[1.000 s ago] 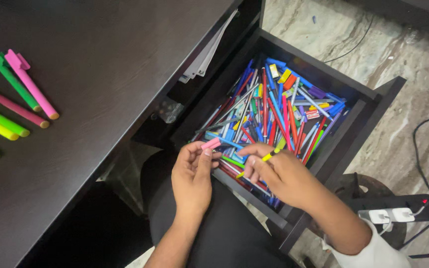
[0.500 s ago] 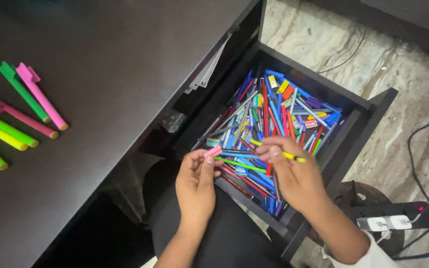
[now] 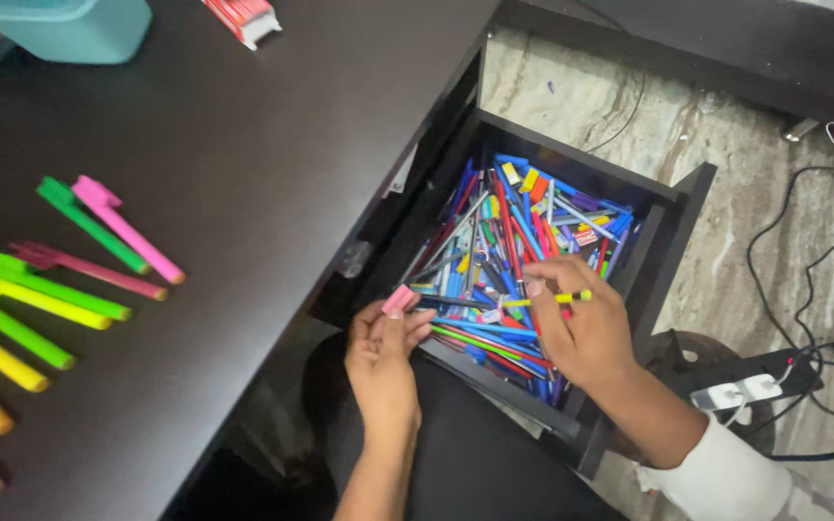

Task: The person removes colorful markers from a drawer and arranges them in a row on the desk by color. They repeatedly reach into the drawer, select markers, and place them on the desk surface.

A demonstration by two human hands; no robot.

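A dark worktop (image 3: 243, 145) fills the left of the view, with an open drawer (image 3: 673, 227) below its right edge, packed with a heap of pens (image 3: 504, 251) in blue, red and green. Near the worktop's left edge lies a row of highlighters (image 3: 60, 289), green, pink, yellow and orange; a pale blue tub (image 3: 69, 24) sits at its far left corner. The right hand (image 3: 581, 328) hovers over the drawer's near side, fingers (image 3: 542, 285) curled and pinching a thin yellow pen (image 3: 557, 298) held level above the heap. The left hand (image 3: 383, 357) is at the drawer's near left corner, its fingers closed loosely around a small pink cap (image 3: 400, 300) between thumb and fingertips.
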